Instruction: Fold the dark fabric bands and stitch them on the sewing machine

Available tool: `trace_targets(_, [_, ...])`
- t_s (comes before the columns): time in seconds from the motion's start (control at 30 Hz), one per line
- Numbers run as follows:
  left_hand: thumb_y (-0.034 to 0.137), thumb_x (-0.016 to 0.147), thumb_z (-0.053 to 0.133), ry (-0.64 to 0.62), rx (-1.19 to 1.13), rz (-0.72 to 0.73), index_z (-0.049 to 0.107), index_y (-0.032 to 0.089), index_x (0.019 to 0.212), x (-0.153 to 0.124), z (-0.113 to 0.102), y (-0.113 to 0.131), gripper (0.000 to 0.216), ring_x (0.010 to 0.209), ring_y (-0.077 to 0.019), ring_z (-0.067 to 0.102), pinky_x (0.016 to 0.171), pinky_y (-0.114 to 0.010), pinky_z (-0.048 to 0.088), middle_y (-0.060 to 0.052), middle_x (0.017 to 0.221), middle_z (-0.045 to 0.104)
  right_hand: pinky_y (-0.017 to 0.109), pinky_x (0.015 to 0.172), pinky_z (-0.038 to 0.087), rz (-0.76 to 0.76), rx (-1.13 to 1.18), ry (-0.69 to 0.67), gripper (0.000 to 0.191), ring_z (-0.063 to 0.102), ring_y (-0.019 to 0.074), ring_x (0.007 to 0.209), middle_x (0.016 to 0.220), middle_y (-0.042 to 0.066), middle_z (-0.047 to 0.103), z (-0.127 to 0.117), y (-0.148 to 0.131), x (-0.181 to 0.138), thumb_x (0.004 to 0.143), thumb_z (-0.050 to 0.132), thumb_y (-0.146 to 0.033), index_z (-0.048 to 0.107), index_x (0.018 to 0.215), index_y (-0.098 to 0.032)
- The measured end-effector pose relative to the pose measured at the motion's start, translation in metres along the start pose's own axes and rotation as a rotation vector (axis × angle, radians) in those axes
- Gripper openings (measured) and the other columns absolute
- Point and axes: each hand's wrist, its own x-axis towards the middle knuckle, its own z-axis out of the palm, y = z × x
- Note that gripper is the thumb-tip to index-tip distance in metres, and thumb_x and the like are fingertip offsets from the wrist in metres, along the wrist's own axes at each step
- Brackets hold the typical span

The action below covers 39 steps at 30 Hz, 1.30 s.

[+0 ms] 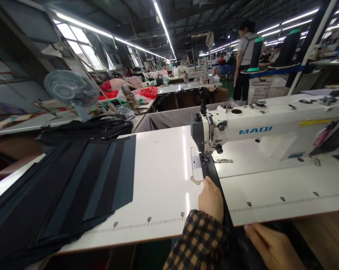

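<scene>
The dark strip [211,169] lies under the presser foot [206,157] of the sewing machine [256,130] and runs back towards the person, beside and partly beneath the left hand [211,197], then over the front edge of the table [160,161]. The left hand is curled at the strip just in front of the foot, its fingertips near the strip's left edge; its undersides are hidden, so I cannot tell whether it pinches the cloth or only presses it. The right hand [273,243] is lower, at the table's front edge beside the dark cloth hanging there, with its fingers bent, and whether they close on that cloth cannot be told. The gravest risk, I judge, is to the left fingertips: were they to ride forward with the cloth, they could come under the foot and needle. A sideways push from that hand could turn the strip and make the stitching crooked, while uneven tension between the two hands could pucker or stretch it. The hanging length could snag on the table edge and drag against the feed. The checked sleeve [201,234] hangs close to the strip and might catch it. The stack of dark panels [102,168], well apart on the left, overhangs the front edge and could slide if bumped.
</scene>
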Motion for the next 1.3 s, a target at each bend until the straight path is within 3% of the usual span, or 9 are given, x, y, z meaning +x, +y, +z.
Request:
trace_targets(0.07, [-0.005,0.077,0.029,-0.001,0.022,0.0,0.033,-0.003,0.124,-0.002,-0.002,-0.001,0.048,0.075,-0.0193,0.063,0.061,-0.026,0.052,-0.018,0.102,0.053,0.032,0.079,0.048,-0.088,-0.119,0.049,0.031,0.058,0.0184,0.089,0.094,0.006,0.062,-0.002,0.007,0.044,0.089,0.034,-0.032,0.059,0.1,-0.02])
trace_targets(0.13, [-0.003,0.078,0.029,-0.004,0.028,0.001,0.034,-0.002,0.125,-0.002,-0.003,-0.002,0.047,0.078,-0.0199,0.063,0.063,-0.027,0.052,-0.019,0.103,0.053,0.042,0.094,0.039,-0.22,-0.286,0.048,0.04,0.042,0.0234,0.115,0.123,0.011,0.048,0.006,0.012,0.079,0.089,0.033,-0.031,0.043,0.123,-0.013])
trace_targets(0.2, [-0.002,0.078,0.031,-0.015,0.003,0.001,0.034,-0.001,0.126,-0.001,-0.003,-0.003,0.048,0.081,-0.0203,0.062,0.067,-0.027,0.052,-0.019,0.107,0.053,0.047,0.099,0.031,-0.33,-0.405,-0.003,0.046,0.027,0.0235,0.125,0.134,0.011,0.034,0.018,0.015,0.1,0.089,0.031,-0.027,0.029,0.132,-0.011])
trace_targets(0.37, [0.001,0.076,0.037,-0.073,-0.078,0.039,0.033,0.0,0.127,0.005,0.0,-0.007,0.052,0.083,-0.0215,0.061,0.071,-0.031,0.052,-0.019,0.112,0.051,0.04,0.101,0.033,-0.352,-0.459,-0.067,0.049,0.021,0.0184,0.128,0.139,0.009,0.024,0.03,0.012,0.103,0.088,0.029,-0.02,0.02,0.135,-0.011])
trace_targets(0.5, [0.015,0.085,0.032,-0.075,-0.134,0.203,0.042,0.009,0.123,0.017,-0.012,-0.03,0.04,0.078,-0.0226,0.061,0.067,-0.037,0.053,-0.013,0.1,0.057,0.037,0.101,0.034,-0.401,-0.461,-0.101,0.047,0.021,0.0178,0.127,0.139,0.009,0.025,0.022,0.007,0.104,0.088,0.03,-0.02,0.025,0.134,-0.01])
trace_targets(0.6, [0.024,0.087,0.034,0.04,-0.161,0.465,0.051,0.019,0.115,0.029,-0.019,-0.059,0.033,0.107,-0.0267,0.049,0.086,-0.044,0.046,-0.012,0.115,0.051,0.037,0.101,0.033,-0.43,-0.468,-0.093,0.046,0.019,0.0192,0.128,0.139,0.01,0.025,0.022,0.003,0.107,0.088,0.031,-0.019,0.029,0.132,-0.009])
trace_targets(0.7, [0.018,0.086,0.033,0.08,-0.186,0.63,0.042,0.018,0.123,0.031,-0.008,-0.075,0.038,0.129,-0.026,0.02,0.102,-0.046,0.028,-0.012,0.139,0.026,0.039,0.1,0.034,-0.385,-0.474,-0.058,0.047,0.018,0.0227,0.128,0.139,0.014,0.022,0.028,-0.003,0.104,0.087,0.033,-0.02,0.028,0.132,-0.006])
trace_targets(0.9, [0.003,0.081,0.025,0.121,-0.18,0.53,0.019,0.005,0.133,0.019,0.029,-0.061,0.053,0.13,-0.0228,0.005,0.104,-0.045,0.026,-0.018,0.141,0.016,0.038,0.1,0.035,-0.296,-0.505,0.009,0.049,0.019,0.0229,0.128,0.138,0.014,0.023,0.04,-0.014,0.101,0.085,0.034,-0.018,0.028,0.132,-0.005])
trace_targets(1.3, [0.007,0.084,0.027,0.183,-0.186,0.386,0.03,-0.001,0.128,0.02,0.029,-0.044,0.044,0.128,-0.024,0.011,0.103,-0.041,0.029,-0.02,0.137,0.024,0.041,0.1,0.035,-0.28,-0.445,0.05,0.052,0.019,0.0225,0.127,0.136,0.016,0.027,0.046,-0.017,0.109,0.079,0.031,-0.007,0.03,0.131,-0.004])
